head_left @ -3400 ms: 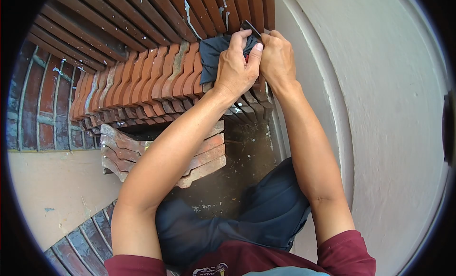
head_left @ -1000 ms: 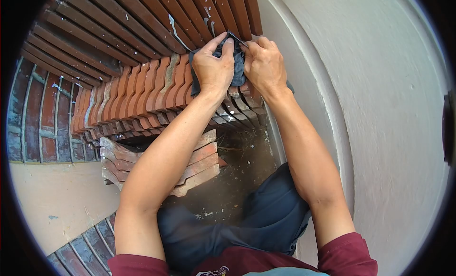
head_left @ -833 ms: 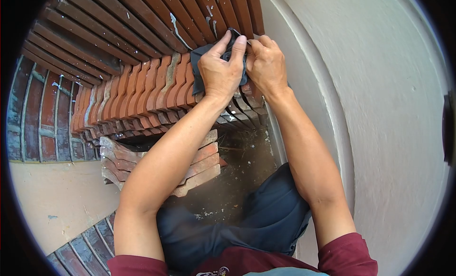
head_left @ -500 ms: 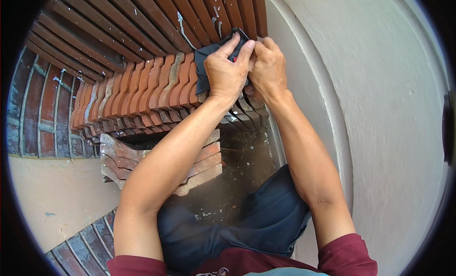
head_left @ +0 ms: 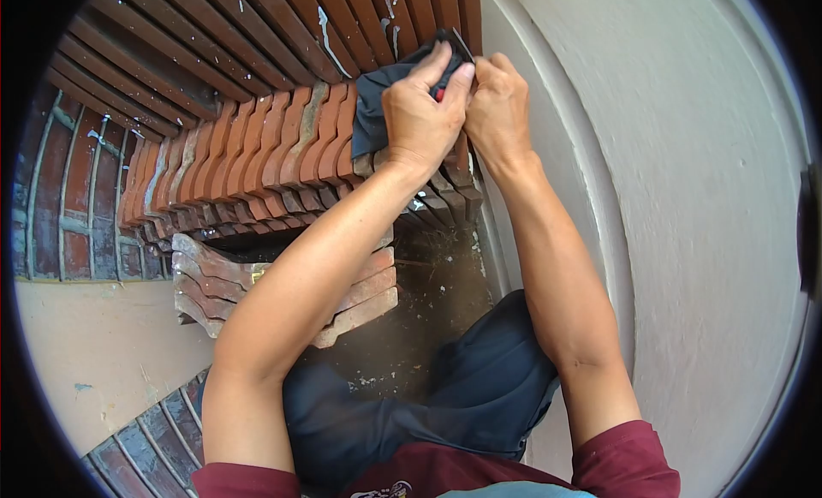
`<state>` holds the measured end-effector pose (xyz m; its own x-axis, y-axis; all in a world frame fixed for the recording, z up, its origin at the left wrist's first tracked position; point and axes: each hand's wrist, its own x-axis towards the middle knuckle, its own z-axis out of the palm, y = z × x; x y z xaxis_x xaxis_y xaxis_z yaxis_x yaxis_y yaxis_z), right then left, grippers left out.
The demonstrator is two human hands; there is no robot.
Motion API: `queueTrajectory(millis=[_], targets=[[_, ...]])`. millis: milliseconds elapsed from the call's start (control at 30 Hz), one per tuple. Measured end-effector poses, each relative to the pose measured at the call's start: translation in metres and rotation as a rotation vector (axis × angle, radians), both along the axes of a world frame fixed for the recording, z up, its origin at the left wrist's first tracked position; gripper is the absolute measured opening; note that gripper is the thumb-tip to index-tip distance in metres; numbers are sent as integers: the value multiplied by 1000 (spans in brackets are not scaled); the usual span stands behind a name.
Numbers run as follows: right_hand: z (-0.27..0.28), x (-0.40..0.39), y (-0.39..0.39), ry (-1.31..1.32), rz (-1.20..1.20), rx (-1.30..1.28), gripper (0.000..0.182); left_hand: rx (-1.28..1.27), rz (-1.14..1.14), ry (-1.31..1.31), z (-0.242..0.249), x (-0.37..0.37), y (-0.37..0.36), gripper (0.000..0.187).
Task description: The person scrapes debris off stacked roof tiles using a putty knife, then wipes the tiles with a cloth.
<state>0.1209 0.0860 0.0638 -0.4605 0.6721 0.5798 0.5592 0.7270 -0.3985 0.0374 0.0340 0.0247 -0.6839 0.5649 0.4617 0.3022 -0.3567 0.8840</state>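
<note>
My left hand [head_left: 421, 117] is closed at the top of the tile stack, thumb and forefinger pinching a dark grey cloth [head_left: 370, 113]. Against it my right hand [head_left: 499, 108] is closed too, its fingers curled. A thin, dark, blade-like strip [head_left: 462, 46] sticks up between the two hands; what it belongs to is hidden. A small red piece [head_left: 440, 95] shows under my left thumb. The cloth drapes over the right end of a row of orange roof tiles [head_left: 282, 138].
Brown slats [head_left: 214, 35] spotted with white paint rise behind the tiles. A curved pale wall [head_left: 685, 198] stands close on the right. Several loose tiles [head_left: 364, 297] are stacked below my left forearm, beside a dirty floor [head_left: 428, 275].
Both hands have shifted slightly up and right, still close together. The thin strip shows more and is tilted differently. The cloth is pulled up a little with them.
</note>
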Motion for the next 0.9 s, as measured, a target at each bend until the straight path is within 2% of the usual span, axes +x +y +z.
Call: queueTrajectory(millis=[200, 300, 333, 433, 567, 900], targets=[[-11, 19, 17, -12, 48, 80, 17, 7, -7, 91, 0, 5, -1, 39], [-10, 16, 15, 11, 114, 99, 17, -63, -52, -104, 3, 5, -7, 37], [-11, 12, 14, 43, 131, 102, 17, -37, -17, -72, 1, 3, -6, 35], [-7, -5, 8, 151, 173, 105, 15, 147, 37, -45, 3, -4, -2, 35], [5, -22, 3, 215, 208, 148, 14, 226, 55, -22, 12, -19, -2, 35], [8, -32, -1, 199, 186, 36, 17, 150, 40, 29, 11, -26, -3, 45]])
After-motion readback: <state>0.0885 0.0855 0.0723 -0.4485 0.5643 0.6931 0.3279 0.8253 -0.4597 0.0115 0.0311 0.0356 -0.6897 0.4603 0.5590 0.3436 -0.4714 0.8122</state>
